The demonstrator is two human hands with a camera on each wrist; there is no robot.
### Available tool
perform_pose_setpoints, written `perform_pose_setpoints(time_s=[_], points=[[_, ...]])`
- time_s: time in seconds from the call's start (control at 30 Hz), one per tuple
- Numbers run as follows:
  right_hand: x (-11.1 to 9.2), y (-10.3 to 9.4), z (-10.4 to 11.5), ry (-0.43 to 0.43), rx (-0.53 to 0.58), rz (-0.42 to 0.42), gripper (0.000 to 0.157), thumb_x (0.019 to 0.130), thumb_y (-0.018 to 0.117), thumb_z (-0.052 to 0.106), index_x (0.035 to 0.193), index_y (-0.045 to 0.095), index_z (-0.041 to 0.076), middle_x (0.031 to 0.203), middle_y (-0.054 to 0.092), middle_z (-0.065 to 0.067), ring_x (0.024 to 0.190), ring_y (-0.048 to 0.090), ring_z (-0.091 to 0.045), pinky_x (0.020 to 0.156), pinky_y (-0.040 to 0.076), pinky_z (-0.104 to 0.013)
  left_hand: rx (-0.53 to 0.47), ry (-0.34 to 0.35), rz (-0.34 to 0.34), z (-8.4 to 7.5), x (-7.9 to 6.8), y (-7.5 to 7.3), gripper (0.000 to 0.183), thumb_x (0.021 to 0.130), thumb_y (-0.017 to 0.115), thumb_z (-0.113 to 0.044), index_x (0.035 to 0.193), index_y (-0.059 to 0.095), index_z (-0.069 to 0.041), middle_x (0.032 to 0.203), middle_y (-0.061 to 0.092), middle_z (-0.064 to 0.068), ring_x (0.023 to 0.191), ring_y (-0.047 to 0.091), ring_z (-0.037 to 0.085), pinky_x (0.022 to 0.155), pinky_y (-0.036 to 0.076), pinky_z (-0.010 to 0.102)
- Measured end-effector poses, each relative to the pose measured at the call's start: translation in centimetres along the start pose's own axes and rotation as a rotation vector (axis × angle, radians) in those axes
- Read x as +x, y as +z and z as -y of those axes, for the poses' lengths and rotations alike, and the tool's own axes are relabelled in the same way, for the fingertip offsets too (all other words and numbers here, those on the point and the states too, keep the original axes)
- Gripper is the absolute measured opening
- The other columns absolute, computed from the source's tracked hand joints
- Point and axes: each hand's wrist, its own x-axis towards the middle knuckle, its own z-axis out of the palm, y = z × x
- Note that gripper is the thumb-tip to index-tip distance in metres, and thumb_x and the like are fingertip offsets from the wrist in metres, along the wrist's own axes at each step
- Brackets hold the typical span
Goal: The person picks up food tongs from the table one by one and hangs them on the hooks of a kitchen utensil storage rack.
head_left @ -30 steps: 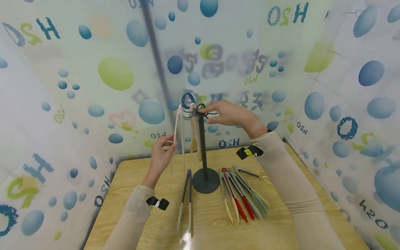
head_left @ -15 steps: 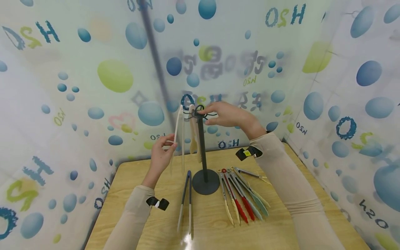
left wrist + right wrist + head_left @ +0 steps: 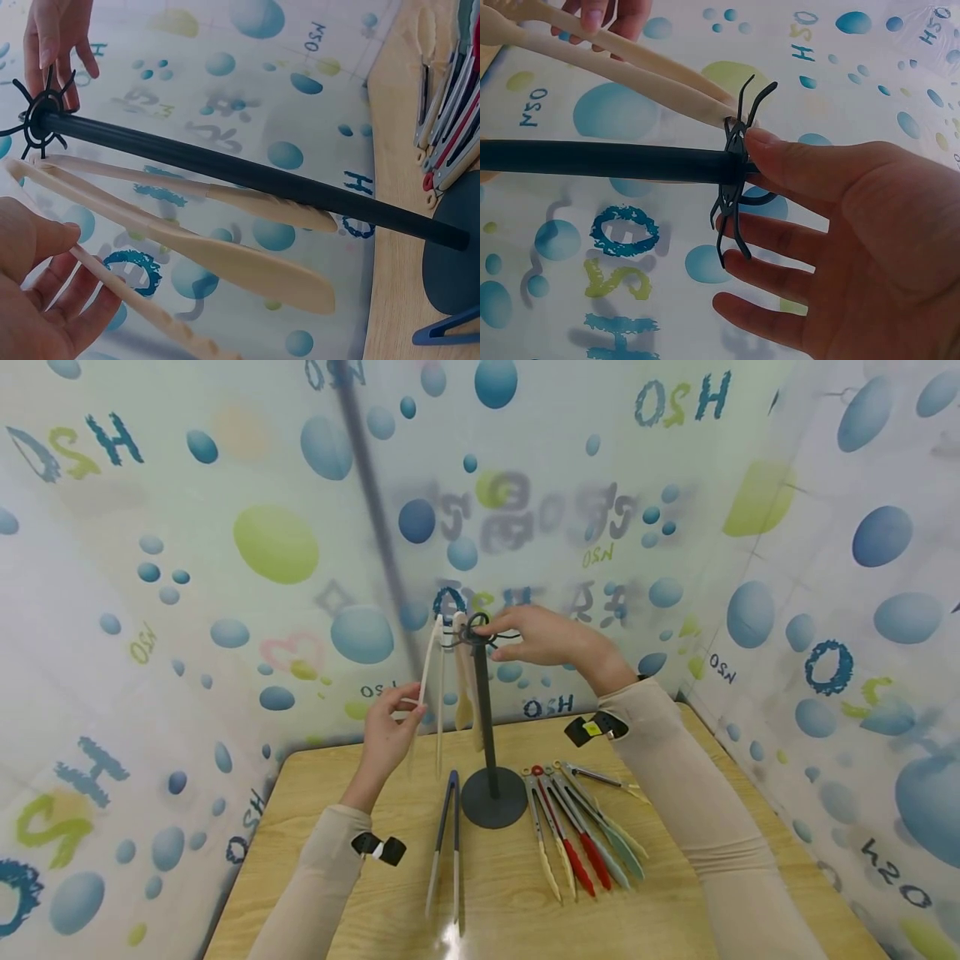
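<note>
My left hand (image 3: 387,731) pinches one arm of a pair of cream tongs (image 3: 431,660), spread with the joined end up. In the left wrist view that joined end is close to the hooks of a black hook stand (image 3: 187,156); I cannot tell whether it sits on one. A second pair of cream tongs (image 3: 464,685) hangs from the stand beside the pole. My right hand (image 3: 551,635) holds the stand's top, thumb (image 3: 780,154) against the hook ring and the other fingers reaching past the hooks. Part of its grip is hidden.
Tongs with dark blue handles (image 3: 444,843) lie spread left of the stand's round base (image 3: 494,798). Right of the base, several tongs (image 3: 577,831) with cream, red and green tips lie fanned out. One more pair (image 3: 603,777) lies behind them on the wooden table (image 3: 300,843).
The joined end of the tongs in my left hand has shifted slightly right, towards the stand's hooks. My right hand stays on the stand's top.
</note>
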Motion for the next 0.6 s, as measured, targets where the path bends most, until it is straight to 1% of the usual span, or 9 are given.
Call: perform_pose_setpoints(time_s=[0.07,0.13,0.17,0.23,0.43,0.57,0.6], points=[[0.01,0.03,-0.06,-0.002,-0.001,-0.001,0.052,0.101,0.058,0.029,0.15,0.044,0.019,0.156,0.043,-0.009,0.144,0.039,-0.031,0.117,0.036,-0.05,0.003,0.007,-0.001,0.03,0.0,0.09,0.034,0.095,0.064,-0.003,0.128,0.064,-0.003,0.118,0.06,0.021,0.102,0.064,0.036,0.079,0.061,0.038],[0.02,0.07,-0.09,-0.003,-0.002,-0.003,0.052,0.101,0.058,0.03,0.15,0.044,0.02,0.156,0.043,-0.009,0.144,0.039,-0.031,0.116,0.036,-0.05,0.004,0.006,0.002,-0.02,0.01,0.19,0.034,0.094,0.064,-0.002,0.128,0.065,-0.003,0.118,0.06,0.021,0.102,0.064,0.036,0.078,0.061,0.036],[0.03,0.08,-0.13,-0.004,-0.002,-0.003,0.052,0.101,0.058,0.029,0.15,0.044,0.02,0.155,0.043,-0.009,0.144,0.039,-0.031,0.116,0.036,-0.05,0.008,0.007,0.002,0.0,0.04,0.24,0.034,0.094,0.064,-0.003,0.128,0.065,-0.003,0.117,0.06,0.02,0.101,0.064,0.036,0.076,0.06,0.031],[0.05,0.1,-0.19,-0.006,-0.001,-0.007,0.052,0.101,0.058,0.029,0.15,0.044,0.02,0.155,0.043,-0.009,0.144,0.039,-0.031,0.116,0.036,-0.05,0.003,0.011,0.001,0.81,0.34,0.35,0.033,0.094,0.066,-0.005,0.127,0.066,-0.007,0.117,0.061,0.019,0.1,0.065,0.034,0.071,0.057,0.02],[0.05,0.12,-0.24,-0.012,0.002,-0.013,0.052,0.101,0.058,0.029,0.15,0.044,0.019,0.155,0.044,-0.009,0.144,0.04,-0.031,0.116,0.036,-0.049,-0.008,0.003,-0.002,0.86,0.41,0.6,0.034,0.093,0.066,-0.004,0.127,0.066,-0.007,0.118,0.061,0.02,0.1,0.064,0.033,0.071,0.056,0.019],[-0.04,0.1,-0.16,-0.011,0.004,-0.015,0.052,0.1,0.059,0.028,0.15,0.045,0.019,0.154,0.045,-0.009,0.143,0.041,-0.031,0.115,0.037,-0.049,0.001,0.003,-0.008,0.68,0.29,0.8,0.035,0.093,0.065,-0.001,0.128,0.065,-0.004,0.118,0.061,0.02,0.1,0.064,0.034,0.069,0.053,0.014],[-0.07,0.1,-0.14,-0.009,0.005,-0.016,0.052,0.1,0.059,0.028,0.15,0.045,0.019,0.154,0.045,-0.009,0.143,0.041,-0.031,0.115,0.037,-0.049,0.007,0.005,-0.008,0.3,0.13,0.83,0.035,0.093,0.065,0.0,0.128,0.064,-0.002,0.118,0.061,0.021,0.1,0.064,0.035,0.068,0.053,0.013]])
